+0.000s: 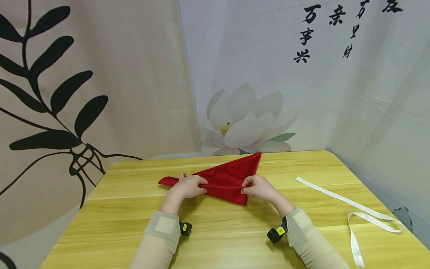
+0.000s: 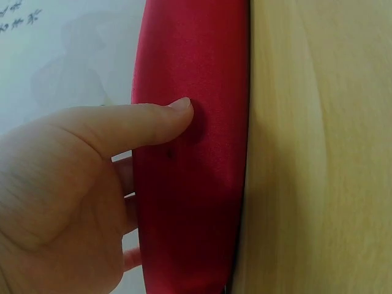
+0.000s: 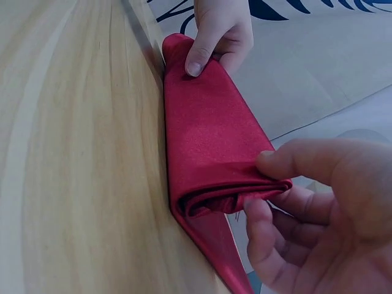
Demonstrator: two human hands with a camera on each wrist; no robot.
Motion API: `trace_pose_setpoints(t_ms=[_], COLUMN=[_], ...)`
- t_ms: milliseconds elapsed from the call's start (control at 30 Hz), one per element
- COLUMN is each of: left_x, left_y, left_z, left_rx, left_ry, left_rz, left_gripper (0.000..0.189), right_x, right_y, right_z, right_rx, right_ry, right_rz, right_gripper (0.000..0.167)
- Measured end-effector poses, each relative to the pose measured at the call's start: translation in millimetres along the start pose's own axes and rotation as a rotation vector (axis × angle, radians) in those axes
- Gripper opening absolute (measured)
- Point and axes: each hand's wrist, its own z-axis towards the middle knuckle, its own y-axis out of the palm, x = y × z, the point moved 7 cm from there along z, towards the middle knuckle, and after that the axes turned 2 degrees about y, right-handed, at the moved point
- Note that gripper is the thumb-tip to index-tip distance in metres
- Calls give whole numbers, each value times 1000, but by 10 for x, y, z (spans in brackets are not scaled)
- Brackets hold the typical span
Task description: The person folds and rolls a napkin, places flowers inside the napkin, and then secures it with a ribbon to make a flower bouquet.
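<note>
A red satiny cloth [image 1: 231, 172] lies on the table, partly folded over in layers, one pointed corner reaching toward the back edge and a narrow end at the left. My left hand [image 1: 189, 186] pinches its folded edge; in the left wrist view the thumb [image 2: 159, 122] lies on the red cloth [image 2: 190, 202] with the other fingers behind it. At the right end of the fold, my right hand [image 1: 258, 186] pinches the edge. The right wrist view shows the stacked layers of the cloth [image 3: 214, 135] between thumb and fingers of the right hand [image 3: 331, 208].
A long white ribbon [image 1: 346, 200] lies looped on the right side of the wooden table [image 1: 218, 239]. Behind the table hangs a pale curtain [image 1: 144, 82] printed with dark leaves, a lotus and characters. A dark curved object [image 1: 6, 260] shows at the lower left corner.
</note>
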Motion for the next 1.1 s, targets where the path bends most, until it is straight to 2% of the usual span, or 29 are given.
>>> trace_pose_setpoints(t_ms=[267,533,933,1100], left_x=[36,45,-26,-122], left_y=[-39,-57,-75,-86], left_z=[-19,-30,-15,4], left_rx=[6,16,38,56], left_ry=[25,41,14,0], left_rz=[-12,-19,-37,-41], left_gripper=[17,18,14,15], right_x=[-6,-15,-2,76], right_y=[-15,-3,7,37], right_z=[8,-6,22,32], right_rx=[17,-4,-21,-31], right_ry=[-11,0,-6,7], right_rz=[-40,29,44,88], right_gripper=[9,10,10,10])
